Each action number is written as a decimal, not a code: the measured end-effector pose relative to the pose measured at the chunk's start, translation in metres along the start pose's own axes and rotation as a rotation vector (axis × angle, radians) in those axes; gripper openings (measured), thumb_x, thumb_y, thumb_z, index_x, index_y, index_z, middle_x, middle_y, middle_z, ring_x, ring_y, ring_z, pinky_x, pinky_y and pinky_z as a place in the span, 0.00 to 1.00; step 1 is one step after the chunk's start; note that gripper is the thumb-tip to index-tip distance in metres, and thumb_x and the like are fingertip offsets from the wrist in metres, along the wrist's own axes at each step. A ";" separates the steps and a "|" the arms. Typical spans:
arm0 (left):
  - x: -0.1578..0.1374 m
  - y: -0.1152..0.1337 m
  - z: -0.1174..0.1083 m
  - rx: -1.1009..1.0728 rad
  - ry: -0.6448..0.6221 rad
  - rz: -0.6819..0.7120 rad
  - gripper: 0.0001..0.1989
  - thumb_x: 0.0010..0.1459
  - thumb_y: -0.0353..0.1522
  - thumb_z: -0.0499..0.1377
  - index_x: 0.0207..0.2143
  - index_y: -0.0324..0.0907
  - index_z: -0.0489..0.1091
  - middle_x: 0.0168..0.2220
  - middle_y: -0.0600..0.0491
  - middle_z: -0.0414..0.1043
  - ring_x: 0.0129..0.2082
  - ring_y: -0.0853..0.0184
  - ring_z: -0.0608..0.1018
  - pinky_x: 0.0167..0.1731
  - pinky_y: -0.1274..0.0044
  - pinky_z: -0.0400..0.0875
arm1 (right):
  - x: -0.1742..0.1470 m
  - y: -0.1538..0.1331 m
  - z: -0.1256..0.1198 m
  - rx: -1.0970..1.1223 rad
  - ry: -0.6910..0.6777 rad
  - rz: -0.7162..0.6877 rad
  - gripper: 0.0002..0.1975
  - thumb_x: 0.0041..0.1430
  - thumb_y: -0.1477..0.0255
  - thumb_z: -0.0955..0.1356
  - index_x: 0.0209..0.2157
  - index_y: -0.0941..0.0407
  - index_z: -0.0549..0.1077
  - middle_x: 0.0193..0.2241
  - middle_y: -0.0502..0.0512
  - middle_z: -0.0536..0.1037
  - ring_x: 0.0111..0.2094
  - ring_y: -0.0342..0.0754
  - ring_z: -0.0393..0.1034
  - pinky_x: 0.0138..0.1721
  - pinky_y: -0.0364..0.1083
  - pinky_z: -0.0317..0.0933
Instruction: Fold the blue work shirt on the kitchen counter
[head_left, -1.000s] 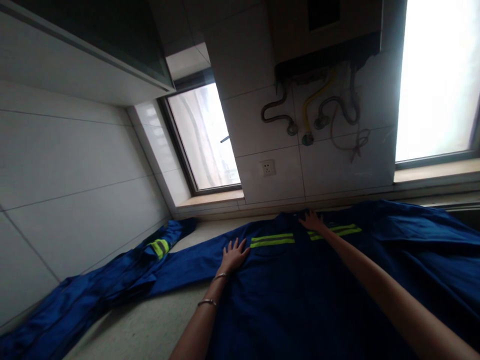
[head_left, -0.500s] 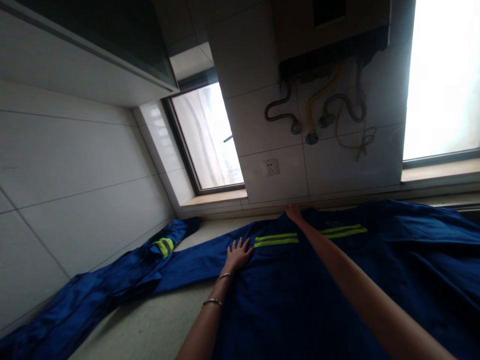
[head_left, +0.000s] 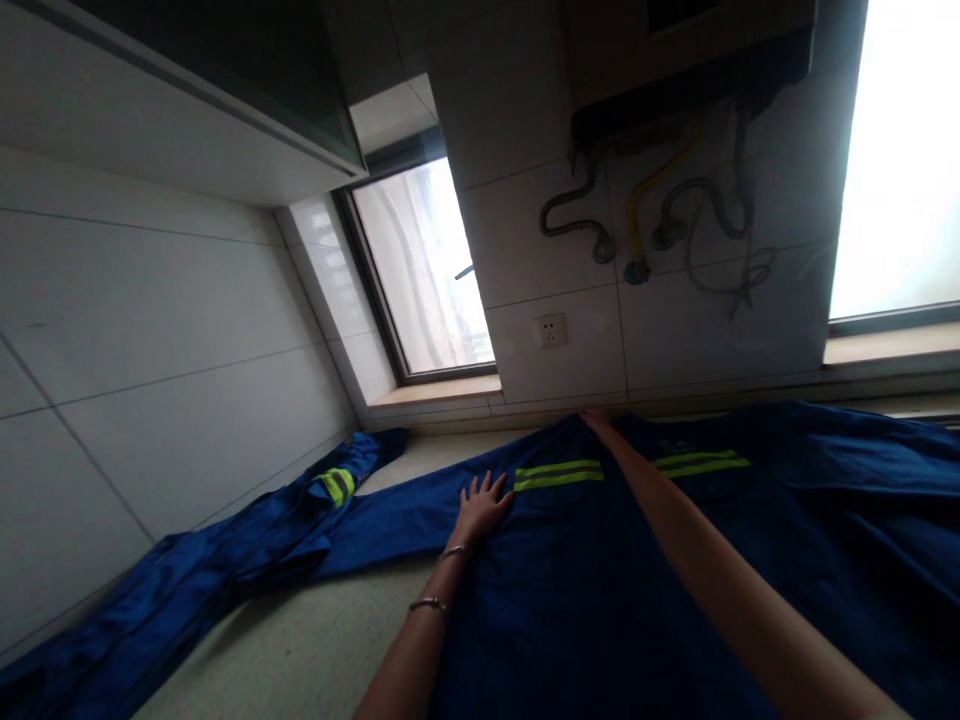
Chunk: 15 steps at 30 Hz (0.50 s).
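A blue work jacket (head_left: 600, 570) with yellow-green reflective stripes (head_left: 559, 474) lies spread flat on a pale countertop (head_left: 315, 640). My left hand (head_left: 484, 506) rests flat on it, fingers apart, just left of the stripes; two bracelets sit on that wrist. My right hand (head_left: 596, 421) reaches to the jacket's far edge near the collar, by the wall; its fingers are partly hidden, so whether they pinch the cloth is unclear. The jacket's left sleeve (head_left: 217, 560), with a reflective cuff band (head_left: 339, 486), trails off to the left.
A tiled wall runs behind the counter with a socket (head_left: 550, 330), hoses (head_left: 652, 225) under a wall-mounted heater, and windows (head_left: 427, 270) at the back and right. A cabinet (head_left: 187, 60) hangs upper left.
My right hand slid from the right reflective stripe up to the jacket's far edge near the collar. My left hand stayed pressed on the cloth.
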<state>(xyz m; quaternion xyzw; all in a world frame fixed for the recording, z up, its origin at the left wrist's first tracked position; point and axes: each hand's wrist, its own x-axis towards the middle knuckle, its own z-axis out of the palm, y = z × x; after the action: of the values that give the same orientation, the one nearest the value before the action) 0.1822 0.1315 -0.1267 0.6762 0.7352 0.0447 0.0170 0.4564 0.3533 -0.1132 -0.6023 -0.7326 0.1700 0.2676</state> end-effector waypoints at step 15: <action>0.003 0.002 -0.007 -0.022 -0.091 -0.021 0.40 0.52 0.60 0.36 0.63 0.54 0.44 0.66 0.47 0.35 0.62 0.39 0.40 0.53 0.46 0.37 | -0.066 -0.027 0.032 -0.278 -0.080 -0.230 0.27 0.58 0.60 0.60 0.55 0.60 0.64 0.60 0.67 0.54 0.62 0.61 0.43 0.58 0.62 0.36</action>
<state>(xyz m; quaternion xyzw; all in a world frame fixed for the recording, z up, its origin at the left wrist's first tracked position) 0.1836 0.1344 -0.1193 0.6696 0.7401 0.0216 0.0581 0.4246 0.2858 -0.1353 -0.5387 -0.8230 0.0592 0.1704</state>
